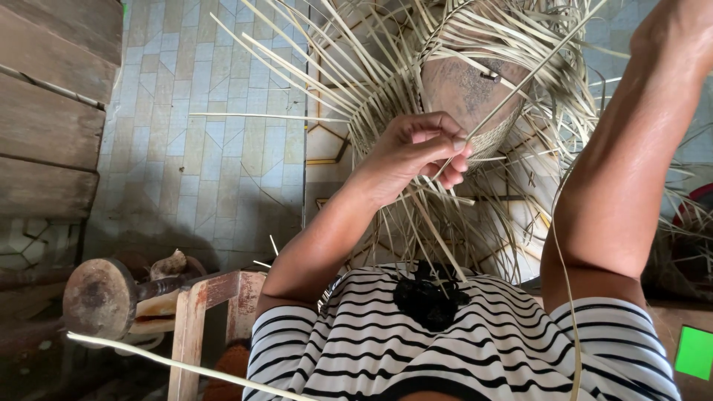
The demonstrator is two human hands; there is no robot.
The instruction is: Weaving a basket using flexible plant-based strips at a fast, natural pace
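Fingers [445, 148] pinch strip [512, 93]; loose strips [312, 67] crowd basket [468, 89].

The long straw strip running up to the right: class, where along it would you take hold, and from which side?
Probably low on the strip, where the left hand pinches it beside the woven hat. Come from the near side: farther up it is thin, springy and crossed by loose straws.

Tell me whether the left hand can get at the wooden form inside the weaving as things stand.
Probably yes: the left hand pinches a strip right beside the wooden form, with only loose strips between them.
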